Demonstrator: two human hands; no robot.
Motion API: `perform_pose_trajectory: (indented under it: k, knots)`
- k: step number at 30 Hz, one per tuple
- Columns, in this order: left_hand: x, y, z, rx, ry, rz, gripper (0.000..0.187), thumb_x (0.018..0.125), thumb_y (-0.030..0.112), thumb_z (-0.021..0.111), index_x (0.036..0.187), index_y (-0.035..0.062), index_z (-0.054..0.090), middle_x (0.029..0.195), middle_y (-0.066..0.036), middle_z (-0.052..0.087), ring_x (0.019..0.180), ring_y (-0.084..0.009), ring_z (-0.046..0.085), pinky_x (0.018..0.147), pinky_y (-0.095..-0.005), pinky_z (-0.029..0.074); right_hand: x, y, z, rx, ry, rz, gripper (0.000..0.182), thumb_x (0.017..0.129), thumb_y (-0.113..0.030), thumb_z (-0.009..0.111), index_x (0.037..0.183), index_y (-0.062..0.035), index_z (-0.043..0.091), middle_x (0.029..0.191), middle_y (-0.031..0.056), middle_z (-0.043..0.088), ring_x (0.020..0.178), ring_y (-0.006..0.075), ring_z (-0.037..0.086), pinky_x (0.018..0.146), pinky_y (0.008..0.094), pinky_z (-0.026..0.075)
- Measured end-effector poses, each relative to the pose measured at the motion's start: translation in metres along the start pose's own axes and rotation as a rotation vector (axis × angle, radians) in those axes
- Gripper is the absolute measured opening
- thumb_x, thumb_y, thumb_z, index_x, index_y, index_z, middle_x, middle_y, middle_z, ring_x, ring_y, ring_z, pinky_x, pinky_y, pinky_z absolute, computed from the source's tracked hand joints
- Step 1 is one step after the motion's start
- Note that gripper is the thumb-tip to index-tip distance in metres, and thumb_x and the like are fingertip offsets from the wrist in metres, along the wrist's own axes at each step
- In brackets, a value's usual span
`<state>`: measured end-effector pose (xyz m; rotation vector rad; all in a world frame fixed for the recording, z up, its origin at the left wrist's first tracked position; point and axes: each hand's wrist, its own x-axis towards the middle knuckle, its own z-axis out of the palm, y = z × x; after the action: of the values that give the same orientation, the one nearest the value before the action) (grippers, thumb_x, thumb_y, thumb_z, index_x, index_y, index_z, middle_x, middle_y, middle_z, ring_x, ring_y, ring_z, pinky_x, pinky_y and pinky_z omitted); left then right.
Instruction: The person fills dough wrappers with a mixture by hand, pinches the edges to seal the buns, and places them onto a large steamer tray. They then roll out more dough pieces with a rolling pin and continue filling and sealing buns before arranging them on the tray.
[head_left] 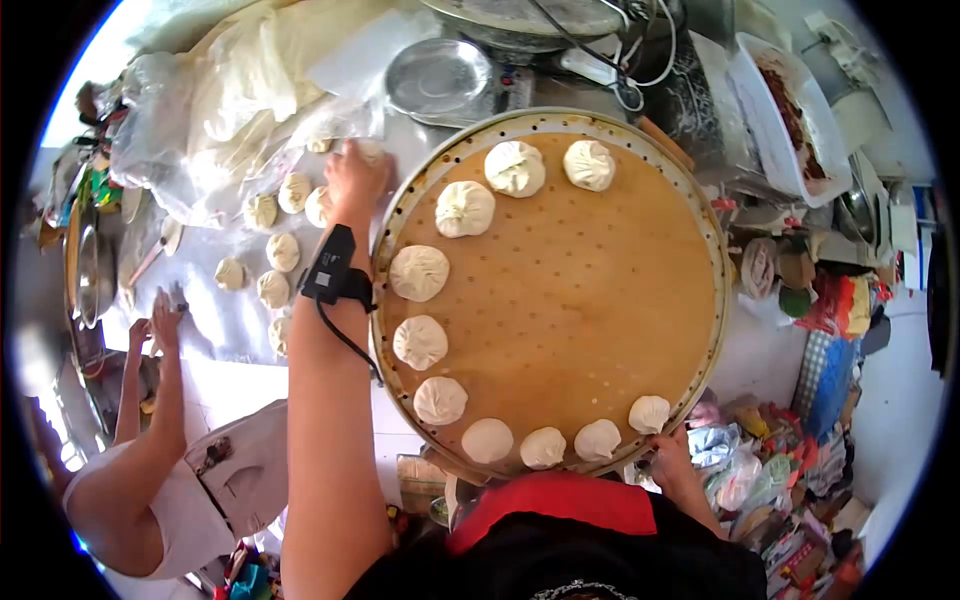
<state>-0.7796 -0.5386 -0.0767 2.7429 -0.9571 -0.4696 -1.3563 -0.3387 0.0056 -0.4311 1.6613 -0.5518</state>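
Observation:
A large round steamer tray (555, 118) with a perforated rim carries several white pleated buns, such as one bun (466, 209), in an arc along its left and near edges. My left hand (358, 178) reaches past the tray's left side to the metal tabletop, its fingers round a bun (370, 151). More buns lie beside and below that hand, among them a bun (283, 252). My right hand (672, 458) grips the tray's near right rim, its fingers partly hidden under it. A black device is strapped to my left wrist.
A co-worker's hands (160, 322) are at the table's left edge. Plastic sheeting (240, 90) covers the back left. A round metal plate (438, 78) sits behind the tray. A white tub (790, 120) with dark filling stands at the back right. Bags and clutter lie at the right.

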Motion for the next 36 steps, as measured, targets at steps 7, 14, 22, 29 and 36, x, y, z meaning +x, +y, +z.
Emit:
perform_pose_trajectory:
  k: [7,14,22,29,36]
  knots:
    - [-0.034,0.028,-0.082,-0.888,0.232,0.458,0.048,0.076,0.005,0.071,0.122,0.0076,0.056,0.102,-0.009,0.064,0.093,-0.016,0.061,0.079,-0.0283,0.051,0.008,0.012,-0.008,0.029,-0.016,-0.027,0.058,0.067,0.008,0.045,0.123,-0.0065,0.043,0.108,0.0097,0.056,0.095,0.0243,0.058,0.077,0.0375,0.052]
    - [-0.169,0.197,-0.053,-0.598,-0.379,1.379,0.046,0.07,0.002,0.065,0.115,0.0101,0.058,0.12,-0.01,0.055,0.11,-0.032,0.053,0.088,-0.0395,0.046,0.005,0.006,-0.003,0.017,-0.061,-0.02,0.061,0.066,0.009,0.045,0.125,-0.0062,0.044,0.112,0.0098,0.056,0.103,0.024,0.057,0.085,0.0347,0.049]
    - [-0.174,0.247,0.023,-0.335,-0.411,1.247,0.068,0.069,0.009,0.068,0.131,0.0115,0.04,0.125,-0.014,0.048,0.116,-0.0336,0.048,0.095,-0.0405,0.043,0.005,0.003,-0.002,0.106,-0.112,-0.083,0.064,0.066,0.01,0.044,0.129,-0.0032,0.04,0.115,0.0089,0.055,0.105,0.0219,0.056,0.086,0.032,0.047]
    - [-0.166,0.245,0.027,-0.254,-0.359,1.289,0.06,0.068,0.013,0.069,0.124,0.0093,0.048,0.12,-0.013,0.05,0.113,-0.032,0.049,0.093,-0.0388,0.044,0.005,0.006,-0.002,0.113,-0.121,-0.148,0.064,0.067,0.01,0.044,0.129,-0.0034,0.04,0.116,0.0082,0.056,0.107,0.0205,0.055,0.086,0.0306,0.045]
    - [-0.156,0.256,0.018,-0.281,-0.369,1.357,0.035,0.071,0.019,0.07,0.104,0.0082,0.064,0.11,-0.012,0.058,0.098,-0.0298,0.059,0.084,-0.0369,0.048,0.007,0.006,-0.001,0.112,-0.129,-0.176,0.061,0.067,0.009,0.046,0.127,-0.0031,0.042,0.111,0.0072,0.057,0.102,0.0186,0.056,0.085,0.0292,0.045]
